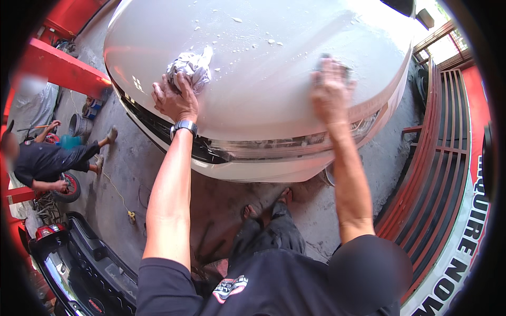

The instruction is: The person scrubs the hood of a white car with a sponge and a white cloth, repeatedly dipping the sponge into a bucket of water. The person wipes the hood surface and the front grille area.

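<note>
A wet, pale car hood (253, 89) with water drops and whitish streaks spreads in front of me. My left hand (176, 99), a watch on its wrist, grips a bunched whitish cloth (194, 68) against the hood's left part. Farther right, my right hand (332, 95) lies flat on the hood, smeared by motion. Under its fingers the edges of a dark pad (346, 71) show; its exact kind I cannot make out. Below both hands runs the car's front edge, with the grille opening (211, 150) partly dark.
A slatted red-brown metal bench (429, 174) stands along the right. At left a person (47, 158) in dark clothes sits near a motorcycle wheel (67, 188) and buckets (80, 125). A black bumper (87, 263) lies lower left; a red beam (66, 68) crosses upper left.
</note>
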A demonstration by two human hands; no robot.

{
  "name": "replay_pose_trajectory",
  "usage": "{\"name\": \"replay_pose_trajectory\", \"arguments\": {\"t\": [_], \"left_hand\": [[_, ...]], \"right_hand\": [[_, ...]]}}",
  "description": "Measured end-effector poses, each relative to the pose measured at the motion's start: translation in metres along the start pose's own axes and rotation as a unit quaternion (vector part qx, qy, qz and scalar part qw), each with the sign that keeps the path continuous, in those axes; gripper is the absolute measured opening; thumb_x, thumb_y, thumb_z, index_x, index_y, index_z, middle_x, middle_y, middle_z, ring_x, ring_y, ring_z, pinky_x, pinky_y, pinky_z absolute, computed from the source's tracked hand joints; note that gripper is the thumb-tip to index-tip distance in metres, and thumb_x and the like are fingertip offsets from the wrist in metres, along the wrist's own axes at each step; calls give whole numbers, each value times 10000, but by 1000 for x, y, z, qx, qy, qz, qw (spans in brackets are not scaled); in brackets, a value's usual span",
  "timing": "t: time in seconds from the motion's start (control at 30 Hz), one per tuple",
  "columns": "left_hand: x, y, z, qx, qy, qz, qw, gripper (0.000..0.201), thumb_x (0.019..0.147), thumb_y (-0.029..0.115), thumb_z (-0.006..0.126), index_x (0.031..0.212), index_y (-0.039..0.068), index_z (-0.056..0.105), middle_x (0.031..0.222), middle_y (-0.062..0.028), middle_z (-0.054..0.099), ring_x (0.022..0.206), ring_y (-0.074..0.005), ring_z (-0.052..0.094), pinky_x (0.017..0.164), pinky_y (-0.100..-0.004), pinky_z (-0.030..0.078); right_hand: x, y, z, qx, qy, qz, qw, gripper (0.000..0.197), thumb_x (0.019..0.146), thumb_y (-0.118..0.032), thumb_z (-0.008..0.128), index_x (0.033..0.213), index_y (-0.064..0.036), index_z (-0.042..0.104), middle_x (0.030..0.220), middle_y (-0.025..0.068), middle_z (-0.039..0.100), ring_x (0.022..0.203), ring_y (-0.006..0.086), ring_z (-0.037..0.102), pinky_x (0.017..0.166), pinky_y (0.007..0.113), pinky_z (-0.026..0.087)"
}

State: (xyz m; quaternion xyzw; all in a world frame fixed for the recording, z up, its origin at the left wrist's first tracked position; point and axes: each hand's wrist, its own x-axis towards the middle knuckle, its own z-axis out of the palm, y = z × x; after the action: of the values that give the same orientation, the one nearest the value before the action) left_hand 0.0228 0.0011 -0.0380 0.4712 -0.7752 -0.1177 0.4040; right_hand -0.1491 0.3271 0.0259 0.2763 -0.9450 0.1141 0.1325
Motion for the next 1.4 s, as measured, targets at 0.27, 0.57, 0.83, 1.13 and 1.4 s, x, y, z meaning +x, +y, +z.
{"name": "replay_pose_trajectory", "arguments": {"t": [0.27,0.57,0.83,1.13,1.4], "left_hand": [[16,-17,-5,-30,-3,-7,1000,805,964,735,417,1434,108,599,1533,-261,458,1460,-439,352,1158,-664,228],[18,-25,5,-31,-7,11,999,789,969,726,413,1435,116,596,1539,-259,452,1450,-446,364,1157,-662,237],[4,0,-6,-30,-33,-27,999,838,958,753,396,1463,107,566,1578,-255,401,1482,-447,312,1182,-663,199],[19,-19,-7,-38,-16,-8,999,836,957,759,392,1450,110,582,1556,-261,431,1480,-447,316,1174,-652,210],[12,-7,-2,-36,-33,-17,999,831,957,760,391,1465,126,567,1566,-254,417,1476,-446,324,1157,-698,210]], "right_hand": [[-18,-56,26,-162,52,-253,952,558,1079,-235,427,1578,-24,294,1630,170,350,1518,318,319,1263,570,186],[-73,-150,7,83,-93,-236,964,614,1007,-162,517,1586,-62,340,1686,116,258,1569,305,186,1264,555,152],[-99,12,-2,88,41,-111,989,575,1087,-285,390,1589,-17,310,1666,167,284,1579,307,151,1265,594,13],[-122,-110,23,42,47,-191,980,534,1026,-298,527,1489,-32,515,1607,114,434,1517,246,362,1230,665,25],[-125,-186,40,164,-1,-218,962,585,1015,-269,502,1492,66,453,1627,213,353,1546,324,280,1232,663,112]]}}
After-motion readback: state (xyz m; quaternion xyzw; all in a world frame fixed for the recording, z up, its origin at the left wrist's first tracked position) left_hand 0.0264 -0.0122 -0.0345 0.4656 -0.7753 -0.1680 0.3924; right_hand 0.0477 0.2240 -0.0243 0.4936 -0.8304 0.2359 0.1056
